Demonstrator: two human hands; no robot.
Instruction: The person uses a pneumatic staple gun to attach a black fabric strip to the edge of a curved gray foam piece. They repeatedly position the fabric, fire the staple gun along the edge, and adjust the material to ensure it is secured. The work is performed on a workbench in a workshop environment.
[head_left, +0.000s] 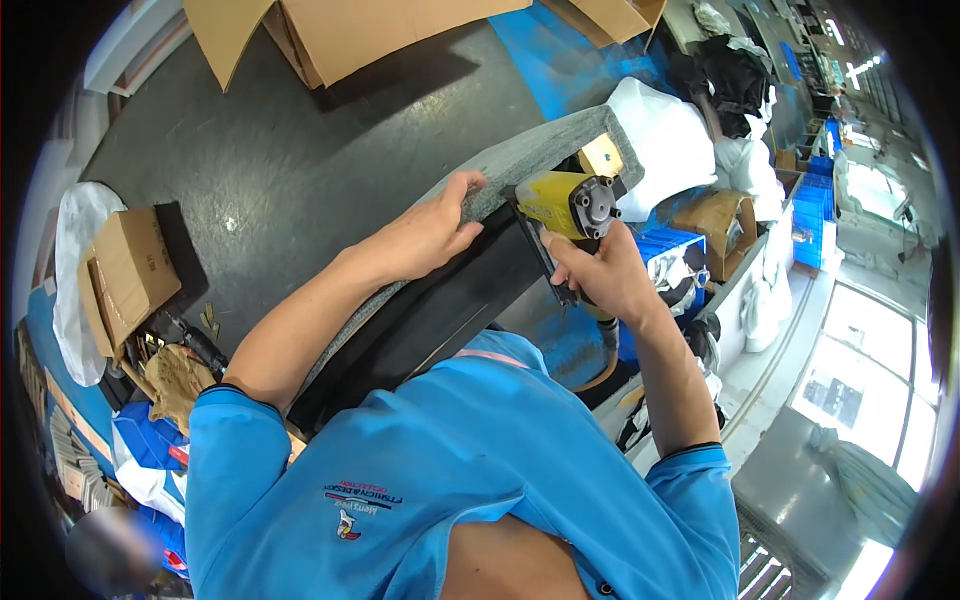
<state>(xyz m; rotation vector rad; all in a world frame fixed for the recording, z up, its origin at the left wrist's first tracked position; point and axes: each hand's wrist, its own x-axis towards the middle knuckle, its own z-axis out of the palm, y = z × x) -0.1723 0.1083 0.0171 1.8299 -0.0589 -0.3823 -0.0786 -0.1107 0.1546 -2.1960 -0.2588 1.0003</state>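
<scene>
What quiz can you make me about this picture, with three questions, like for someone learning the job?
1. Which hand holds the yellow-and-black tool?
2. True or false: the left hand is gripping a cardboard box.
3. What colour is the person's shirt?
a) red
b) blue
c) green

Key:
1. The right hand.
2. False; it is at the grey fabric-covered piece.
3. b

a workshop or small factory, judging by the yellow-and-black power tool (552,198), open cardboard boxes (140,262), blue plastic crates (815,225), white bundles (660,140), ceiling lights (864,67) and large windows (858,345).
</scene>
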